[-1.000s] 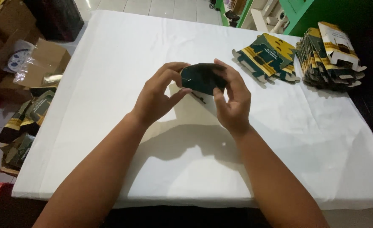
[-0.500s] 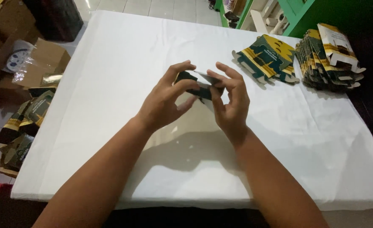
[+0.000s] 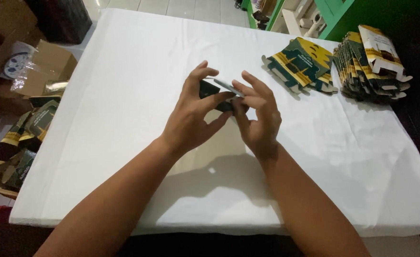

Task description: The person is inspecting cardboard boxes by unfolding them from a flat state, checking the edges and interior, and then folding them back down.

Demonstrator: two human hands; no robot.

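Note:
Both my hands meet over the middle of the white table [image 3: 124,95]. My left hand [image 3: 191,119] and my right hand [image 3: 257,116] together hold a small dark green carton [image 3: 222,93] just above the cloth. The left thumb and fingers pinch its near side. The right fingertips press on a pale flap at its top edge. Most of the carton is hidden behind my fingers.
A fanned pile of flat green-and-yellow cartons [image 3: 298,64] lies at the back right, with a taller stack of flat cartons [image 3: 369,64] beside it. On the floor to the left stand brown cardboard boxes [image 3: 39,62] and several folded green cartons [image 3: 22,138].
The carton has turned from showing its broad dark face to nearly edge-on. My fingers have shifted onto its flap and both hands have closed in a little.

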